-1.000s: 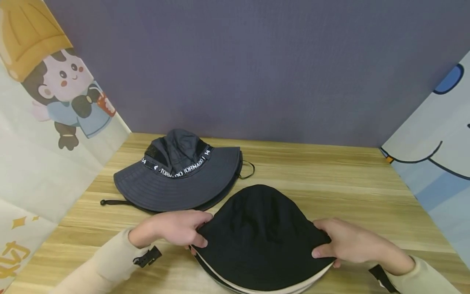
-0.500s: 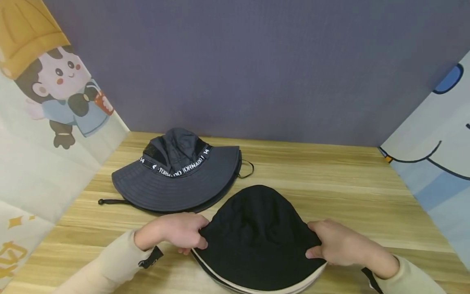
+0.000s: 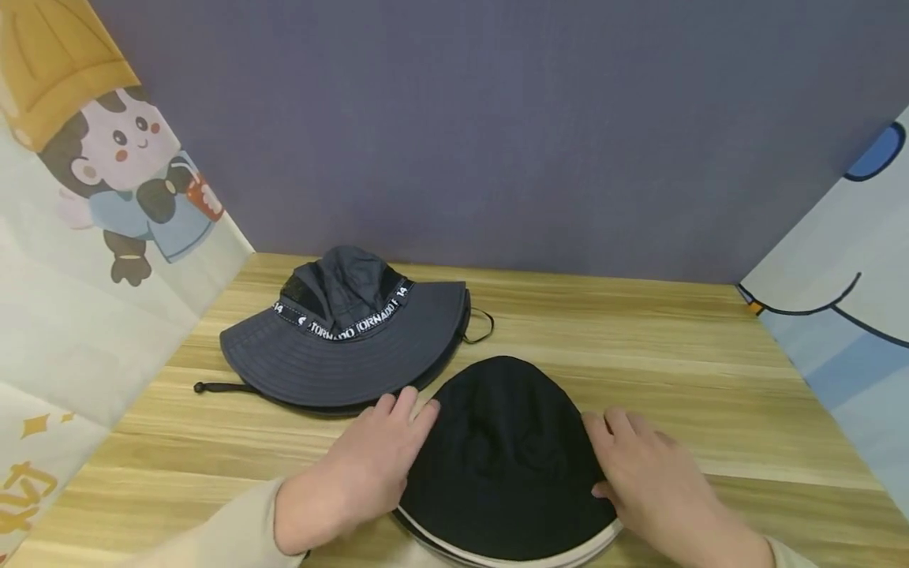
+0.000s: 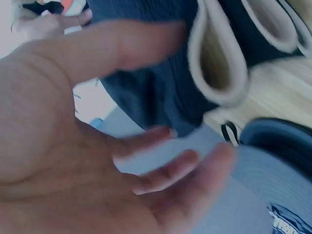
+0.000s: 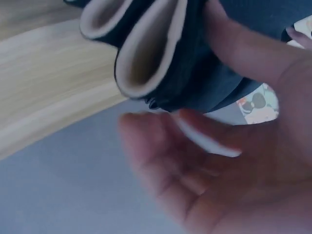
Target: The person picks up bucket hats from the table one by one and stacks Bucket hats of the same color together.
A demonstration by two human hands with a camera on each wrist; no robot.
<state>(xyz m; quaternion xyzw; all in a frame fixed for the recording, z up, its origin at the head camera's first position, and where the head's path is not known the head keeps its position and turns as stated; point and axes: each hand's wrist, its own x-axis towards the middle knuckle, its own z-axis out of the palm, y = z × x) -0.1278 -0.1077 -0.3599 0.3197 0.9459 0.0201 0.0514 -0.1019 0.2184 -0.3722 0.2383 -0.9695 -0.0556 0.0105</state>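
Note:
A black bucket hat (image 3: 507, 465) stands crown up at the front of the table, with cream and dark brim edges layered under it. My left hand (image 3: 362, 465) is at its left side; in the left wrist view the thumb (image 4: 141, 44) lies against the dark cloth and the other fingers are spread loosely. On the opposite side, my right hand (image 3: 649, 477) touches the hat with the thumb, its fingers relaxed and bent over air in the right wrist view. Both wrist views show the brims curling into loops with cream lining (image 5: 146, 53).
Behind and left lies a dark grey wide-brim hat (image 3: 341, 363) with a lettered band, another dark brim under it. Its cord (image 3: 483, 327) and strap (image 3: 223, 387) spread on the wooden table (image 3: 675, 355). A grey-blue panel (image 3: 497, 142) rises behind, printed sheets at both sides.
Both hands have loosened their grip on the black hat's brim and turned so the fingers point up along its sides. The right side has drawn inward. The grey hat stays put.

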